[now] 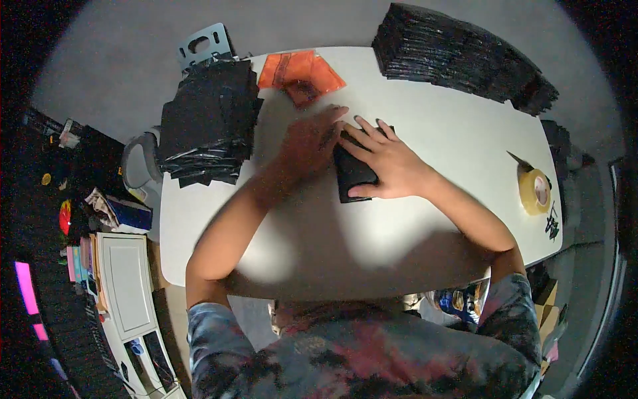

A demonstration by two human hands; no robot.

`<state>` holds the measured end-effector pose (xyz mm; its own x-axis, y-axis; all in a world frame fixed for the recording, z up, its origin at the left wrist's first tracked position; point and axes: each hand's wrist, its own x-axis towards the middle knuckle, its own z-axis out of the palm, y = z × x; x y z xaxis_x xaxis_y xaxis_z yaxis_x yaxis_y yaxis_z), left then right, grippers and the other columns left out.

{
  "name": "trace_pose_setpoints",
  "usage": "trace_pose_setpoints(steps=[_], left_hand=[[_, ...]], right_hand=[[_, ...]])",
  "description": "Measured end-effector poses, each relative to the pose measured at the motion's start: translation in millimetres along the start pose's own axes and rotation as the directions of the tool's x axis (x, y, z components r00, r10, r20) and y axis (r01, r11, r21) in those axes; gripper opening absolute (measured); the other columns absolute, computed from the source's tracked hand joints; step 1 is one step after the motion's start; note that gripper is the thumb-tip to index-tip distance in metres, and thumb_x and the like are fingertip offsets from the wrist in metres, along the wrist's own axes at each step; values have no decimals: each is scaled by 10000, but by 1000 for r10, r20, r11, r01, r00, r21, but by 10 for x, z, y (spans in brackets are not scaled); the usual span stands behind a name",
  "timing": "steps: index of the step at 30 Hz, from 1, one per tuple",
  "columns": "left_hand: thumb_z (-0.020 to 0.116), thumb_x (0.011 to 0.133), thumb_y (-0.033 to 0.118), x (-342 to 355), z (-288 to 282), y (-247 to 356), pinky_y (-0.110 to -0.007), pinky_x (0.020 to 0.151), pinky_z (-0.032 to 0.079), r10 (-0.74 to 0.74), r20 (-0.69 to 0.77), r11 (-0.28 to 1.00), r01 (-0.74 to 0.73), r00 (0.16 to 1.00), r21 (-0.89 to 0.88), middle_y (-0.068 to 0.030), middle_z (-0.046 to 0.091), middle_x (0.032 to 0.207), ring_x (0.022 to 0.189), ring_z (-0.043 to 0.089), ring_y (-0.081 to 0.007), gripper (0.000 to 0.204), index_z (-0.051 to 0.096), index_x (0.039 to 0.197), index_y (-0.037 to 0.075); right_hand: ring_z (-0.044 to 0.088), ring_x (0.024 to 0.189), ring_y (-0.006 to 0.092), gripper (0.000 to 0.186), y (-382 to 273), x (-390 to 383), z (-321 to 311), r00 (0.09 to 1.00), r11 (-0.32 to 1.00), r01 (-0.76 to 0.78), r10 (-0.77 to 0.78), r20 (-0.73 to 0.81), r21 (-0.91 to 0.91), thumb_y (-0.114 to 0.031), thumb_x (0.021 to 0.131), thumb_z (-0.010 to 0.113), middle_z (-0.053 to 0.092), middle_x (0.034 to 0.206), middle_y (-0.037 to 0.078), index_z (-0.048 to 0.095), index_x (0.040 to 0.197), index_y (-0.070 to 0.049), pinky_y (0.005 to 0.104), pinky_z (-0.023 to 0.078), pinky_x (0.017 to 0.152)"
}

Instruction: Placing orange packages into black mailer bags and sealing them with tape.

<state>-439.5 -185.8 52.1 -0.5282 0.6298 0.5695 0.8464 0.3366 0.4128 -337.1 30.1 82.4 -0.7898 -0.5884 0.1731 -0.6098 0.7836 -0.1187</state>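
In the middle of the white table [452,139] lies a small flat rectangle of folded black plastic [353,174], which looks like a folded bag. My right hand [392,163] rests flat on it with spread fingers, the thumb by its near edge. At its left side is my left hand [309,139], shaded and a little blurred. Its fingers stretch toward the far edge of the black plastic, and whether they touch it is unclear. Just beyond my left hand lies an orange plastic bag [302,72], creased and partly see-through.
A tall pile of flat black plastic [209,113] stands at the far left, beside a grey-blue panel [203,46] with a cut-out. A long black stack [458,56] lines the far right edge. A roll of yellowish tape [533,191] and small dark bits [551,223] lie at the right.
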Motion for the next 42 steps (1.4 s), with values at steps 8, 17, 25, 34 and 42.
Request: trace_pose_setpoints(steps=[8,17,25,34,42], left_hand=[[633,961,205,107,-107,118,-496,1115,427,21,156,999,-15,988,-39,-219,569,1427,1332,534,-403,518,508,1453,100],[566,967,134,94,-16,267,-529,1231,255,-13,208,990,42,978,-134,-267,435,1534,1483,339,-431,608,373,1529,4],[521,1028,231,110,89,603,-557,1223,239,31,306,1000,-30,952,-6,-297,373,1562,1486,310,-456,632,305,1514,-109],[603,999,368,63,186,373,-581,1221,221,-28,312,999,12,950,53,-327,314,1590,1477,271,-529,732,324,1528,-53],[655,992,376,380,279,351,-506,1176,346,-45,360,936,-87,932,341,-298,492,1461,1391,466,-422,537,526,1350,-1]], right_hand=[[291,1490,489,1029,-179,-58,88,927,923,-368,374,34,-115,-791,869,525,248,1648,266,383,1560,-41,660,249,1187],[188,1541,466,1180,-63,-259,-291,965,944,-238,256,54,-228,-830,887,417,199,1649,314,229,1556,124,563,200,1241],[83,1562,459,1201,-31,-219,-29,969,968,-237,230,89,80,-789,793,614,207,1649,301,289,1555,80,630,139,1237],[732,750,321,285,658,-117,-319,814,910,-180,351,-463,374,-331,942,641,762,875,139,781,941,-83,391,594,731],[627,506,172,431,1532,-322,63,721,601,-271,644,-255,752,-347,1006,585,665,583,94,747,753,-39,340,511,583]])
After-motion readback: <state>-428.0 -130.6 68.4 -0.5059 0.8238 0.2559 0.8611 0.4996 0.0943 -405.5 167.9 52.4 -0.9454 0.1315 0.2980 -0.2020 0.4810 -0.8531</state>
